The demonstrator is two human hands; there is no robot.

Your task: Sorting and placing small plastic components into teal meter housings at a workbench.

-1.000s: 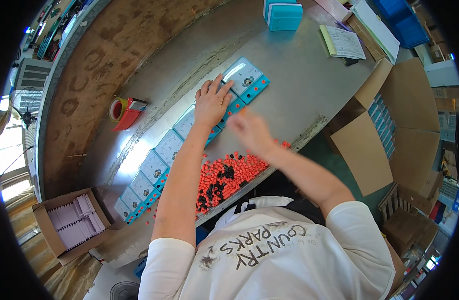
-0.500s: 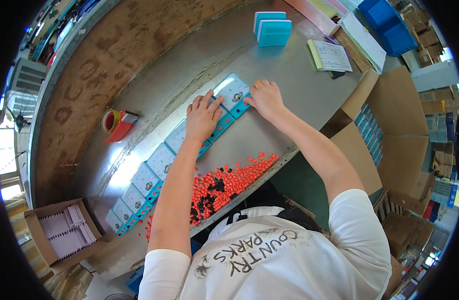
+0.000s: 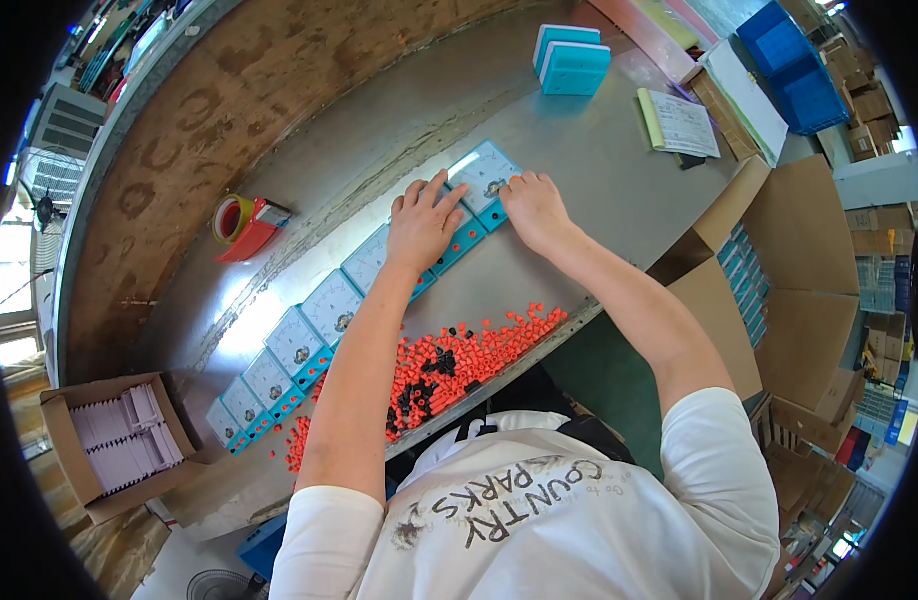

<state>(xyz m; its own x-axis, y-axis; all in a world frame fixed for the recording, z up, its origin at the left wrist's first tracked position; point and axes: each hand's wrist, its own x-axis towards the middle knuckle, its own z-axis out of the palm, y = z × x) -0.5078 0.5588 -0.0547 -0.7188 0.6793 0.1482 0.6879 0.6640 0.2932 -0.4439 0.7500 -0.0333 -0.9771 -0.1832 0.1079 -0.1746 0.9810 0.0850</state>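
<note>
A slanting row of teal panel meters (image 3: pixel 331 306) with pale dial faces lies on the metal bench, each with a lower strip of small holes, some filled with red pieces. My left hand (image 3: pixel 422 228) rests on the row with its fingers spread, touching the meters near the upper end. At the endmost meter (image 3: pixel 487 172), my right hand (image 3: pixel 536 212) has its fingers bent together over the lower right corner, beside the strip. Whatever its fingertips pinch is hidden. Loose small red plastic caps (image 3: pixel 499 350), with black caps (image 3: pixel 414 405) among them, are heaped near the bench's front edge.
Two teal meters (image 3: pixel 575 68) stand upright at the back. A red tape dispenser (image 3: pixel 251 235) sits at the left, above a carton of white pieces (image 3: pixel 129 440). An open carton (image 3: pixel 804 270) with teal units stands right, below a notepad (image 3: pixel 679 122).
My right hand has shifted from the end meter's right edge onto its lower corner. My left hand stays spread on the row. The whole view has moved slightly.
</note>
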